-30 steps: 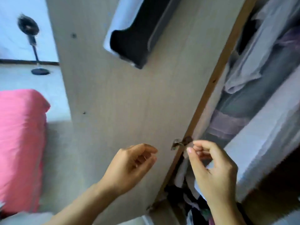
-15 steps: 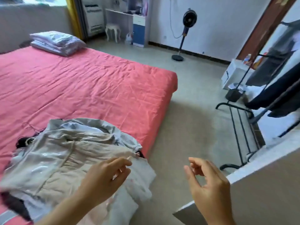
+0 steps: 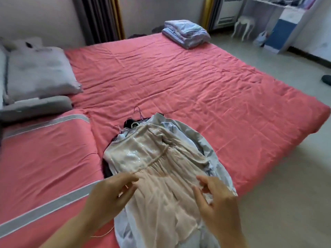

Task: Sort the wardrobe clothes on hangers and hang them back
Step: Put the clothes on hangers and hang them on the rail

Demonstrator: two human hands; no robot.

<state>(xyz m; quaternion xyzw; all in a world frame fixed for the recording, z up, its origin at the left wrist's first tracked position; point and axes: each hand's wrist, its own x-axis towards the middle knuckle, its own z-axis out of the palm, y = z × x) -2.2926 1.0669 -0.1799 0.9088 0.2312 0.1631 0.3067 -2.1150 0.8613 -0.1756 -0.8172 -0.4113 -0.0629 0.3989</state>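
Note:
A pile of clothes lies on the near edge of the pink bed. On top is a cream dress with a shiny sequin bodice, spread over a pale blue garment; dark clothes and thin hanger hooks stick out at the pile's far end. My left hand hovers over the dress's left side, fingers loosely bent, holding nothing. Over the right side of the dress hangs my right hand, fingers relaxed and spread, also holding nothing. Neither hand plainly touches the fabric.
A grey pillow lies at the bed's left, a pink-and-grey duvet in front of it. A folded blanket sits at the far corner. Bare floor runs along the right, with a white stool and a blue-and-white desk beyond.
My view has swung from the wardrobe door round to the bed. Both hands, held loosely throughout, now hover over the cream dress on the pile.

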